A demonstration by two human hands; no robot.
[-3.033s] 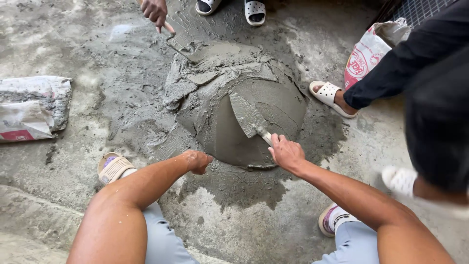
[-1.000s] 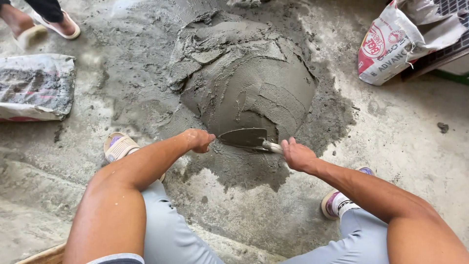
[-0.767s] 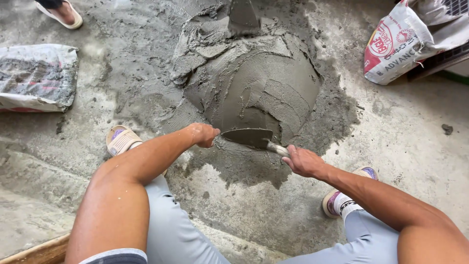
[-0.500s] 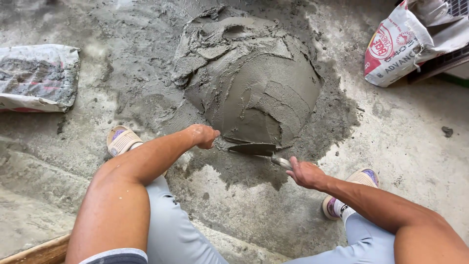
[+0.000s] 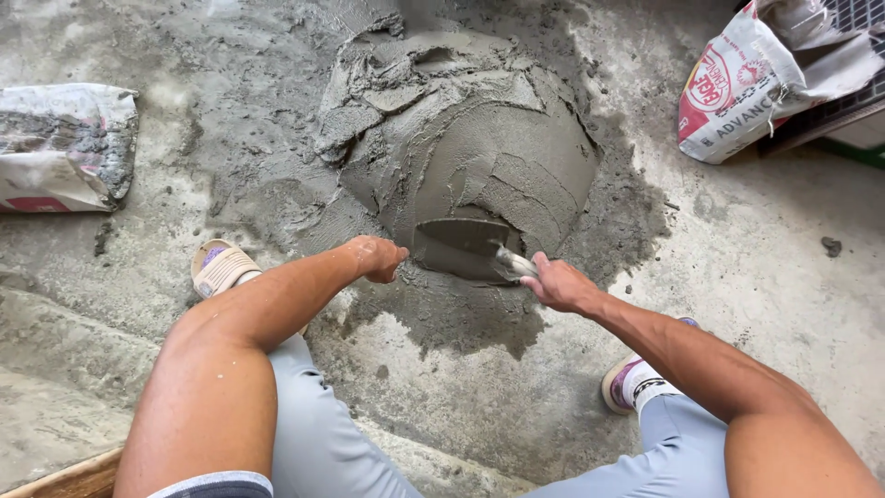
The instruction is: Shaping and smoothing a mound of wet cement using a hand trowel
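right hand (image 5: 559,284) gripping trowel (image 5: 470,242) on wet mortar mound (image 5: 479,157) | left hand (image 5: 378,258) fisted, empty, beside mound | concrete floor (image 5: 756,277)

We're looking at a wet grey mortar mound (image 5: 479,157), smooth and slick where it's been troweled, lumpy and torn on its far side. The trowel (image 5: 466,235) against its near side is metal, smeared dull. Around the mound the concrete floor (image 5: 756,277) is rough and matt. Right of it, a woven plastic sack (image 5: 737,88).
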